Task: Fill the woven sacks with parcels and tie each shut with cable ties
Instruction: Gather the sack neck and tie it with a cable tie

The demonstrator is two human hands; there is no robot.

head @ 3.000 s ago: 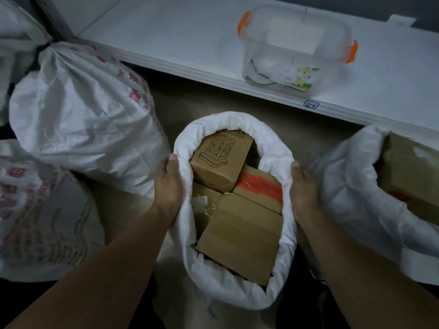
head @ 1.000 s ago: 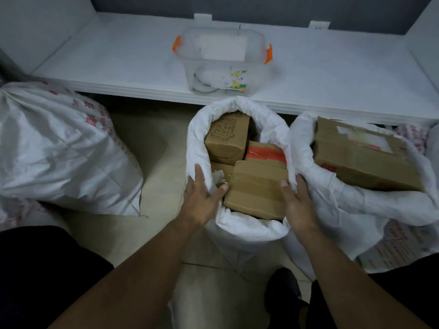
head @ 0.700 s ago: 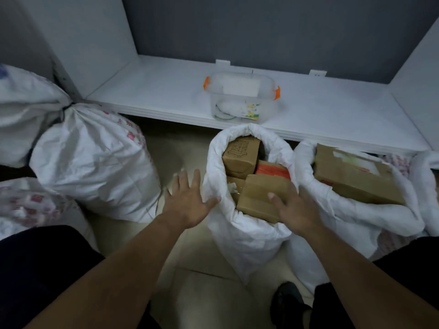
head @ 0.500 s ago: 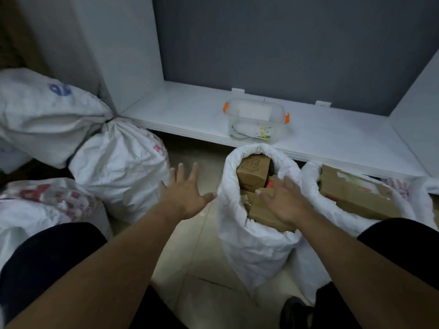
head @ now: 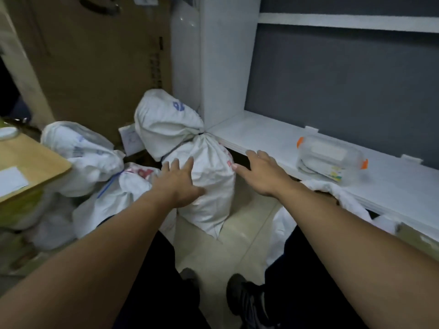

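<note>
Grip: my left hand [head: 179, 184] and right hand [head: 262, 173] both spread, empty, nearing tied sack [head: 209, 186]. Risk: smooth weave slips; sack topples.

Single head-worn view, angled forward and down, close over outstretched arms.

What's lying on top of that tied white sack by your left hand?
Another white sack with blue print leans on the tied sack. Their contents are covered.
</note>
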